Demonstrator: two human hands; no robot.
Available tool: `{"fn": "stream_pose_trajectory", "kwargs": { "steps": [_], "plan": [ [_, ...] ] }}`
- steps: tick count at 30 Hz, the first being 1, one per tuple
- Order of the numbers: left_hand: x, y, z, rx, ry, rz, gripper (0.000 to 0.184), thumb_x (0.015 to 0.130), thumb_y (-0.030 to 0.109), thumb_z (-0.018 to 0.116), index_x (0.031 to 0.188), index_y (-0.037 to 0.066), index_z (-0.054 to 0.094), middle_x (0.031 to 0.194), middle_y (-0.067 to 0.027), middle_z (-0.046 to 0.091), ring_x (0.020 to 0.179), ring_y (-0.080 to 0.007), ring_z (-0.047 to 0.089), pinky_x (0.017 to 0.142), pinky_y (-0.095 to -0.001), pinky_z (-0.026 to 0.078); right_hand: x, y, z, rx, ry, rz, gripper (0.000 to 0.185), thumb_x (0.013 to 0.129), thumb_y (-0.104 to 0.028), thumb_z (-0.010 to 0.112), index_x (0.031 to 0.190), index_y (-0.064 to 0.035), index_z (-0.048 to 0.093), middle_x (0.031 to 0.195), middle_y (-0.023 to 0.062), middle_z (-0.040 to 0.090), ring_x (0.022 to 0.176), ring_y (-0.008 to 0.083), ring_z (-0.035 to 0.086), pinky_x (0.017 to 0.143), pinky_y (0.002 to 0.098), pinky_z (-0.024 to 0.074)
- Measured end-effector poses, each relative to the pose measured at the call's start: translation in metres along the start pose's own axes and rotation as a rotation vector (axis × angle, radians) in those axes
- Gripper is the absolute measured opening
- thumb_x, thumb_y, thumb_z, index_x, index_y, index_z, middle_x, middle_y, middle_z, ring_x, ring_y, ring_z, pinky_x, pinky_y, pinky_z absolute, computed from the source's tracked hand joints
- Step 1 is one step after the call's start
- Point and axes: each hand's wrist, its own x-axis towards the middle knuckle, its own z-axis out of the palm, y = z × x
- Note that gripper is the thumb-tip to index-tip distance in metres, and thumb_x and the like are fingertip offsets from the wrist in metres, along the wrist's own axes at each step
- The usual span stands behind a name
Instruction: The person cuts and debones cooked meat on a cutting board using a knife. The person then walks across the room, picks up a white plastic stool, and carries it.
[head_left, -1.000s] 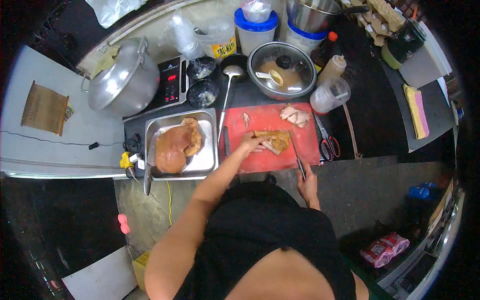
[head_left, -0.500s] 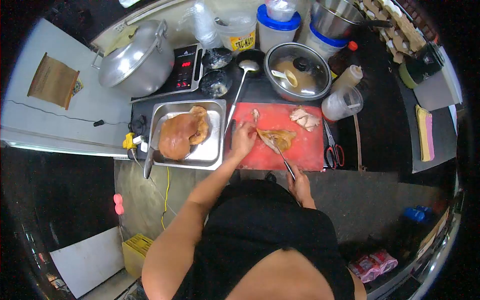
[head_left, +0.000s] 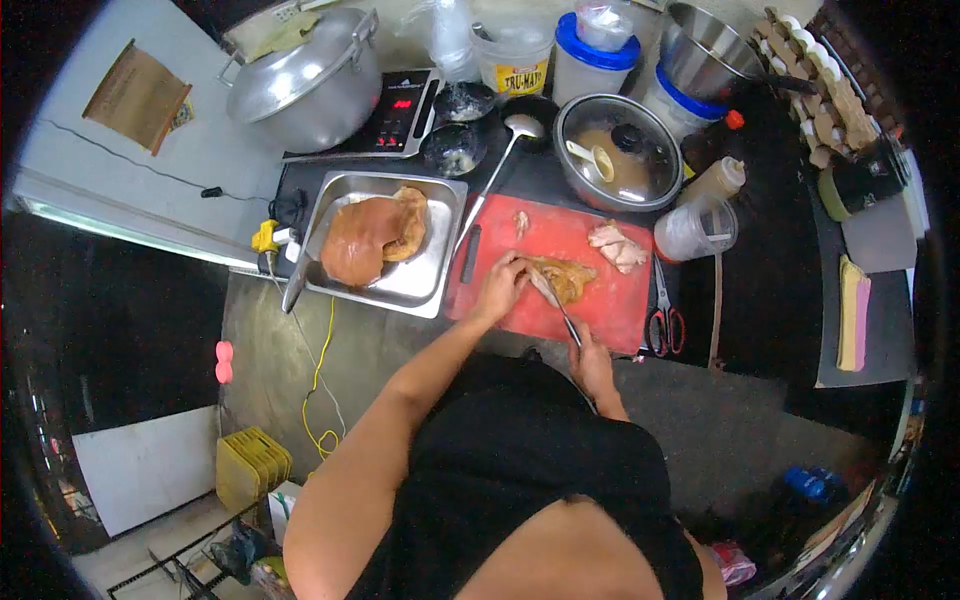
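On a red cutting board [head_left: 610, 325] lies a golden-brown piece of cooked meat with skin [head_left: 570, 278]. My left hand [head_left: 505, 286] is closed on its left end, fingertips pinching the edge. In my right hand [head_left: 592, 360] is a knife [head_left: 570, 325], gripped by its handle, with the blade pointing up and left against the meat. Pale meat slices [head_left: 618, 247] rest at the board's upper right, and a small scrap [head_left: 521, 224] sits near its top edge.
To the left stands a steel tray [head_left: 440, 240] with larger brown cooked pieces [head_left: 358, 240]. A ladle [head_left: 505, 165] lies beside it. Behind the board are a lidded pan [head_left: 640, 180] and a plastic container [head_left: 700, 228]. Scissors [head_left: 663, 320] lie along the board's right edge.
The whole view has tilted and shifted, so the counter appears rotated. My left hand still holds the meat's left end, and the knife stays against it in my right hand.
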Motion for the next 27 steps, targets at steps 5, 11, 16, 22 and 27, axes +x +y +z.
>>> {"fn": "stream_pose_trajectory", "kwargs": {
  "steps": [5, 11, 16, 22, 27],
  "plan": [
    [-0.002, -0.006, 0.01, 0.016, 0.064, 0.0, 0.013, 0.073, 0.002, 0.063, 0.086, 0.001, 0.061, 0.096, -0.0117, 0.056, 0.088, -0.0304, 0.057, 0.075, -0.0374, 0.048, 0.0, 0.007, -0.002, 0.012, 0.007, -0.07, 0.039, 0.085, -0.006, 0.048, 0.122, -0.0122, 0.04, 0.084, 0.0287, 0.058, 0.076, 0.0461, 0.056, 0.065, 0.0523, 0.0424],
    [-0.002, -0.005, 0.01, 0.042, 0.098, 0.028, 0.014, 0.072, 0.002, 0.063, 0.086, 0.005, 0.064, 0.095, -0.0094, 0.056, 0.091, -0.0289, 0.056, 0.077, -0.037, 0.047, 0.001, 0.013, 0.004, 0.017, 0.009, -0.116, 0.039, 0.085, -0.005, 0.046, 0.122, -0.0101, 0.039, 0.083, 0.029, 0.057, 0.074, 0.0469, 0.056, 0.063, 0.0537, 0.0414],
    [0.003, -0.005, 0.006, 0.033, 0.083, 0.063, 0.014, 0.071, 0.002, 0.064, 0.084, 0.006, 0.064, 0.095, -0.0088, 0.057, 0.092, -0.0281, 0.055, 0.08, -0.0364, 0.046, 0.002, 0.008, 0.005, -0.042, 0.007, -0.046, 0.039, 0.085, -0.005, 0.047, 0.122, -0.0108, 0.04, 0.085, 0.0285, 0.057, 0.077, 0.0471, 0.056, 0.065, 0.0534, 0.0418],
    [0.013, 0.0, -0.012, -0.01, 0.034, 0.045, 0.014, 0.069, 0.001, 0.064, 0.082, 0.004, 0.063, 0.095, -0.0083, 0.06, 0.094, -0.028, 0.054, 0.083, -0.0362, 0.044, -0.003, 0.003, -0.001, -0.06, 0.014, -0.015, 0.036, 0.087, -0.011, 0.047, 0.122, -0.0159, 0.041, 0.09, 0.0274, 0.057, 0.079, 0.0459, 0.056, 0.068, 0.0526, 0.0447],
    [0.016, -0.001, -0.016, 0.079, 0.024, 0.147, 0.015, 0.068, 0.001, 0.065, 0.083, 0.003, 0.064, 0.093, -0.0081, 0.06, 0.096, -0.0271, 0.053, 0.083, -0.036, 0.044, -0.005, 0.008, 0.005, -0.095, -0.039, 0.083, 0.038, 0.086, -0.011, 0.048, 0.123, -0.0167, 0.041, 0.086, 0.0275, 0.056, 0.078, 0.0456, 0.056, 0.067, 0.0526, 0.0446]
  ]
}}
